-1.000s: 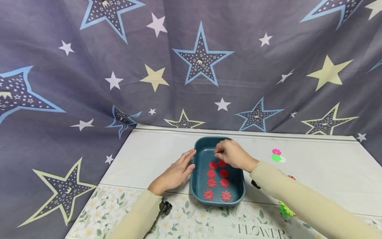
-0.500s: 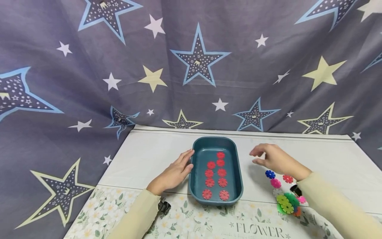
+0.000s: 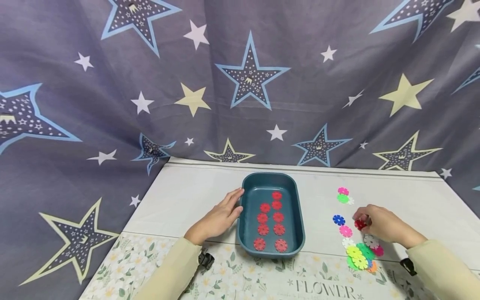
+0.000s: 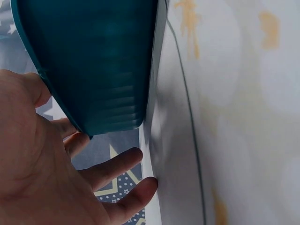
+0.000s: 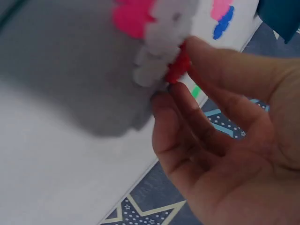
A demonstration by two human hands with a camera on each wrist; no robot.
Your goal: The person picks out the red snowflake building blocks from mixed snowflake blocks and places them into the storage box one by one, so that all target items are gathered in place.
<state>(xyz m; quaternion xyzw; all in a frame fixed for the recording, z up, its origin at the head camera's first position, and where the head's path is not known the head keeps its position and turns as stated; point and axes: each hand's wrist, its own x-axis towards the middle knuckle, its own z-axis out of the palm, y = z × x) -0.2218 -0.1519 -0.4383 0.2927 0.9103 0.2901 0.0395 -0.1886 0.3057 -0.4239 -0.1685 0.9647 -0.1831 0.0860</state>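
Observation:
A dark teal tray (image 3: 244, 237) stands in the middle of the table, with several red snowflake discs (image 3: 278, 217) lying in two columns on its floor. My left hand (image 3: 215, 218) touches the tray's left rim with extended fingers. In the left wrist view its thumb and some fingertips (image 4: 75, 143) meet the rim, while two other fingers stay apart from the wall. Right of the tray, my right hand (image 3: 386, 225) pinches a red snowflake disc (image 3: 360, 225) between thumb and fingers. The right wrist view shows this red disc (image 5: 179, 66) at the fingertips, close to white discs (image 5: 154, 61).
Near the right hand lies an overlapping group of yellow, green, white, pink and orange discs (image 3: 360, 261). A blue disc (image 3: 339, 220) and a pink disc (image 3: 346, 231) lie left of it. Farther back are pink, green (image 3: 343, 198) and white discs. A star-patterned curtain (image 3: 251, 79) hangs behind the table.
My right hand has moved from above the tray to the discs at the right and taken hold of a red one. Another red disc now shows in the tray's right column. The left hand stays put.

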